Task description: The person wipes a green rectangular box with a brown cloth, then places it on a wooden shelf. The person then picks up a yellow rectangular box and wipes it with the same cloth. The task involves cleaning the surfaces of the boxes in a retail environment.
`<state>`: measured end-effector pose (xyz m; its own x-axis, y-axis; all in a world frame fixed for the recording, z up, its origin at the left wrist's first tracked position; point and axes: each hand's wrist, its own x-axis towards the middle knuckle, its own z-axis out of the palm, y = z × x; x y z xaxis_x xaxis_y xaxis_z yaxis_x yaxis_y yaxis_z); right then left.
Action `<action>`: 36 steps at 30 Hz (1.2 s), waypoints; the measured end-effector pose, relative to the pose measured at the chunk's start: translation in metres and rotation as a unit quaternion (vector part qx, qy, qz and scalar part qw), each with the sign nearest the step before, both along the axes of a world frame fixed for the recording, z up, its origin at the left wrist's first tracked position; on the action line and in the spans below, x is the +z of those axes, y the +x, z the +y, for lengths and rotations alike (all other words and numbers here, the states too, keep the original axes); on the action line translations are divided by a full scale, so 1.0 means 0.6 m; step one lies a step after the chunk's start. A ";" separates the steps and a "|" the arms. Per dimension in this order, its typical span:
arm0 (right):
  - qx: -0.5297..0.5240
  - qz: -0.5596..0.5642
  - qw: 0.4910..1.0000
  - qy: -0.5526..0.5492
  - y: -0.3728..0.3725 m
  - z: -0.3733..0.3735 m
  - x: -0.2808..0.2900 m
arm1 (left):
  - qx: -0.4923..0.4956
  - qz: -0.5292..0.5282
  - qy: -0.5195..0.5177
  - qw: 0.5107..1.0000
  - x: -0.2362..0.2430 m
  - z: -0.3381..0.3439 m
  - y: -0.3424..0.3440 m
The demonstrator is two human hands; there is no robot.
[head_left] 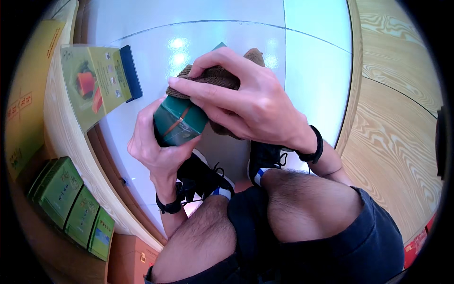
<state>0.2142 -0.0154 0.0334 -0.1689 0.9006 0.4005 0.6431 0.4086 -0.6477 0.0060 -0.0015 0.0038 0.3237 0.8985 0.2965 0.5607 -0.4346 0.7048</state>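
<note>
A dark green box point(178, 124) with a thin orange-brown band is held up over the tiled floor, tilted. My left hand point(158, 142) grips its lower end, fingers on the left side and thumb along the near edge. Across the upper part of the box lies a brown cloth point(215, 78), bunched under my right hand point(250, 94). The right fingers press the cloth against the box, and cloth also shows below the palm. The far side of the box is mostly hidden by cloth and hand; only a green corner peeks out above.
Several green packages point(71, 199) stand on a wooden shelf at the left, with a yellow box point(28, 94) above. A clear-edged leaflet display point(97, 80) juts out from the shelf. Wooden panelling point(397, 94) runs along the right. My shoes point(203, 173) are on the floor below.
</note>
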 end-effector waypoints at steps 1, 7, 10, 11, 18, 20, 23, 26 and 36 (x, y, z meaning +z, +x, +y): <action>0.005 -0.006 1.000 0.001 -0.001 -0.001 0.000 | 0.002 -0.002 -0.002 1.000 0.001 0.000 0.000; -0.003 -0.010 1.000 -0.013 -0.007 -0.008 -0.004 | 0.004 -0.011 -0.003 1.000 0.002 0.001 0.003; -0.014 0.005 0.998 -0.063 -0.008 -0.016 0.005 | 0.000 -0.013 0.005 1.000 0.003 0.003 0.005; -0.016 0.008 0.998 -0.068 -0.006 -0.017 0.004 | -0.001 -0.015 0.006 1.000 0.004 0.004 0.006; -0.032 -0.034 0.999 -0.022 0.004 -0.018 -0.014 | 0.006 -0.010 0.004 1.000 -0.002 0.000 0.004; -0.037 -0.039 0.998 -0.024 0.005 -0.018 -0.014 | 0.005 -0.009 0.008 1.000 0.000 0.001 0.004; -0.041 -0.039 0.998 -0.021 0.006 -0.019 -0.020 | 0.007 -0.002 0.011 1.000 0.002 0.001 0.003; -0.048 -0.049 0.997 -0.027 0.011 -0.023 -0.022 | 0.002 0.000 0.011 1.000 -0.002 -0.001 0.005; -0.054 -0.049 0.997 -0.032 0.014 -0.021 -0.029 | 0.000 -0.007 -0.003 1.000 0.000 -0.001 0.000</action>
<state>0.2225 -0.0279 0.0157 -0.1057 0.9385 0.3287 0.7417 0.2946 -0.6025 0.0062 -0.0021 0.0036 0.3197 0.9000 0.2962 0.5506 -0.4309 0.7149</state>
